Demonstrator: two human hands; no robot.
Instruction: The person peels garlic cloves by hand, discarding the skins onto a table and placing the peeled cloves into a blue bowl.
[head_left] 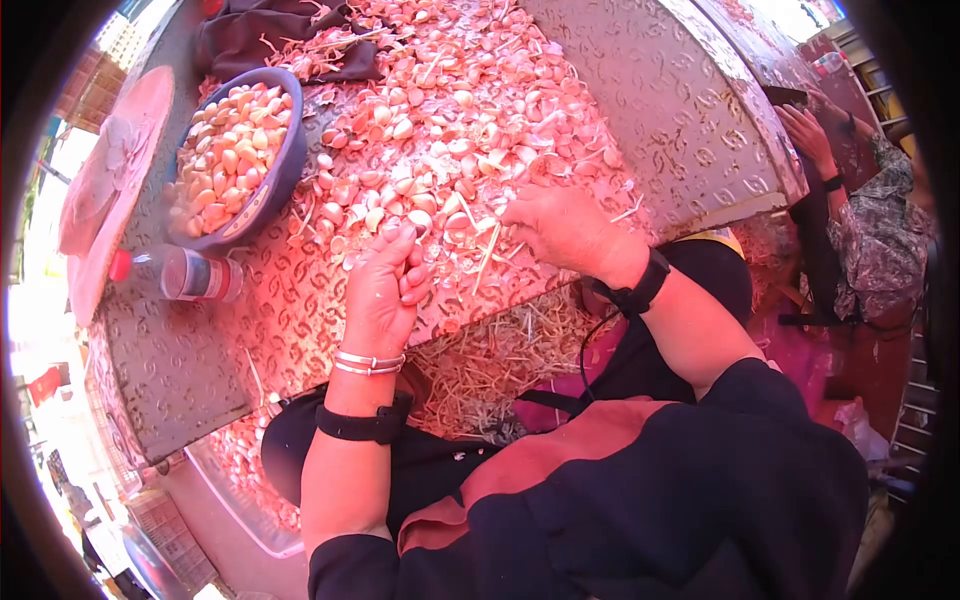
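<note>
1. Garlic cloves (400, 130) lie in a broad spread over the patterned metal table (690, 120), mixed with loose skins and bits of dry stalk, directly ahead of both hands.
2. Blue-purple basin (290, 175): at the table's left side, heaped with pale, smooth cloves (235, 150). Its near-left edge is blurred.
3. Clear plastic tub (236, 520): below the table at lower left, holding more pinkish-white cloves. Its depth of fill cannot be determined.
4. Bottle (200, 275): clear plastic, red cap, printed label, just beside the basin. Contents cannot be told; whether it stands or lies is likewise uncertain.
5. Left hand (383, 285): thumb and forefinger drawn together, remaining fingers curled toward the palm. A small dark-ended piece shows at the tips; whether it is gripped cannot be confirmed.
6. Right hand (565, 228): over the near part of the spread, fingers bent inward and close together. Anything between the tips is hidden, so its hold cannot be established.
7. Adjacent items: wide-brimmed hat (105, 190) left of the basin; dark cloth (285, 40) at the far end, bearing skins and stalks; dry stalks (490, 370) piled below the near edge.
8. Co-worker's hand (808, 138) noted at far right, well apart.
</note>
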